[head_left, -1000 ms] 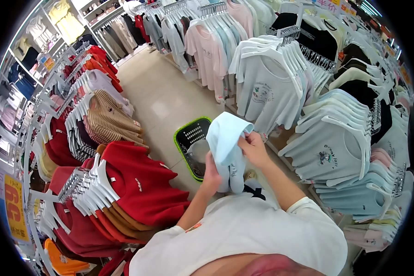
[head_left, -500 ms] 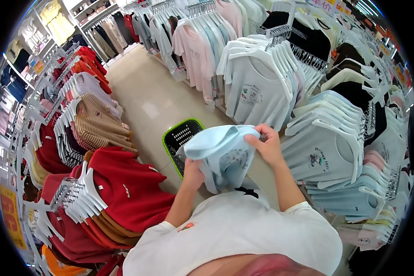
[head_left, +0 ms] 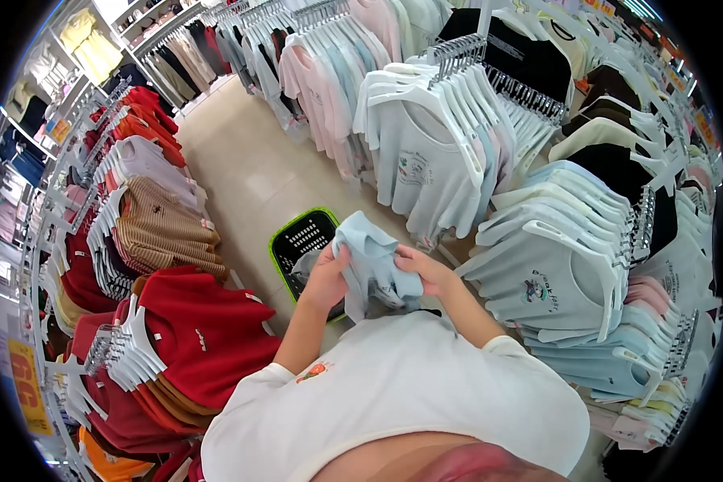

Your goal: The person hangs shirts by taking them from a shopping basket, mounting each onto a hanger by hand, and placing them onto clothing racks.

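A light blue shirt (head_left: 371, 255) with a dark print hangs bunched between my two hands, in front of my chest. My left hand (head_left: 327, 275) grips its left side, thumb on top of the cloth. On the other side, my right hand (head_left: 422, 269) pinches the fabric with thumb and fingers. The lower part of the shirt is partly hidden by my white top. Just beyond my left hand stands a black shopping basket (head_left: 304, 233) with a green rim on the floor, with some greyish clear material at its near end.
Racks flank the aisle. On the left hang red sweaters (head_left: 209, 337) and a striped brown top (head_left: 165, 221). Grey shirts on white hangers (head_left: 426, 153) and a grey printed shirt (head_left: 538, 281) hang to the right. The tiled floor (head_left: 237, 153) runs between them.
The shirt has been gathered into a smaller bundle. My right hand has come down and left, closer to my left hand. The view has shifted slightly.
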Available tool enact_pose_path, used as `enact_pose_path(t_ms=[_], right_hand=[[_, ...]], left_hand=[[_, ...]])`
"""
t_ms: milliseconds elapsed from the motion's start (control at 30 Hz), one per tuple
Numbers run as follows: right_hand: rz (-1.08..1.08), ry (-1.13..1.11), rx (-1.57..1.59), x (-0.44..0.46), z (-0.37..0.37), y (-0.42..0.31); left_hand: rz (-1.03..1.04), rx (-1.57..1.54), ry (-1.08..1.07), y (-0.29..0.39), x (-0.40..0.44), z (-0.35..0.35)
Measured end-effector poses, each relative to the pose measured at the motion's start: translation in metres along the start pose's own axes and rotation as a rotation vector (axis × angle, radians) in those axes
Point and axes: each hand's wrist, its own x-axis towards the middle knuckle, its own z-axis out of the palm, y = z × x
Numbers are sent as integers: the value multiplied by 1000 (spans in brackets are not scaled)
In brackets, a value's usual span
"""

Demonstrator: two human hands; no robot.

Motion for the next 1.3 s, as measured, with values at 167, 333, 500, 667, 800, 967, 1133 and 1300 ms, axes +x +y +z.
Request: enact_pose_path(t_ms=[167,333,500,667,800,967,1133,1300], right_hand=[[26,99,-87,-6,-36,-19],[-307,179,-201,-14,-64,-64],[-560,178,-433,-39,-8,-123],[-635,-104,-879,-39,41,-138],[-751,-308,-1159,-19,66,-102],[-880,280,-1368,-12,48,-102],[-143,140,-1011,12,-17,-84],[-179,-53,-936,50,-71,-24]], left_hand=[[36,24,40,-10,17,-3],[41,93,175,-26,22,4],[-96,240,271,-53,12,6],[-5,387,265,-50,34,55],[-159,1035,200,-72,42,23],[20,551,456,-47,40,29],[158,187,505,-14,60,26],[218,-5,418,26,73,11]])
